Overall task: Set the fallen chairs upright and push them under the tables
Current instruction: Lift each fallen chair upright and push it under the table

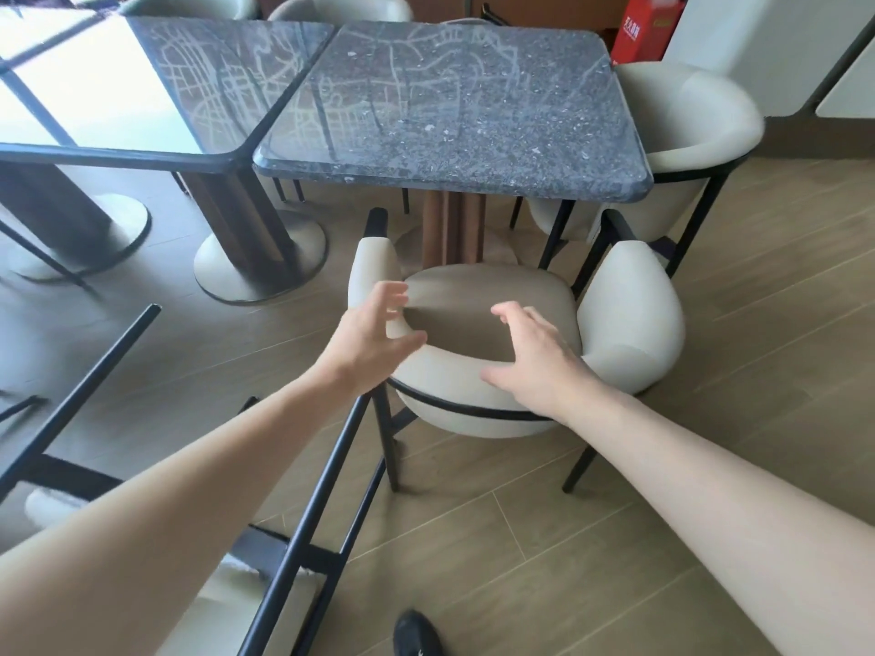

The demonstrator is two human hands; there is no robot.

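Observation:
A cream chair (629,319) with a curved backrest and black metal legs stands upright in front of the dark speckled stone table (454,120), its seat facing the table's brown pedestal. My left hand (374,340) hovers with fingers spread over the left part of the backrest. My right hand (535,357) is open over the back rim, fingers apart, holding nothing. A second chair (308,527) lies fallen at the lower left, its black legs sticking up under my left forearm.
Another cream chair (700,130) stands at the table's right side. A second glossy table (142,97) adjoins on the left, with round pedestal bases on the wood-look floor. A red box (639,30) stands at the back right. My black shoe (416,634) shows at the bottom.

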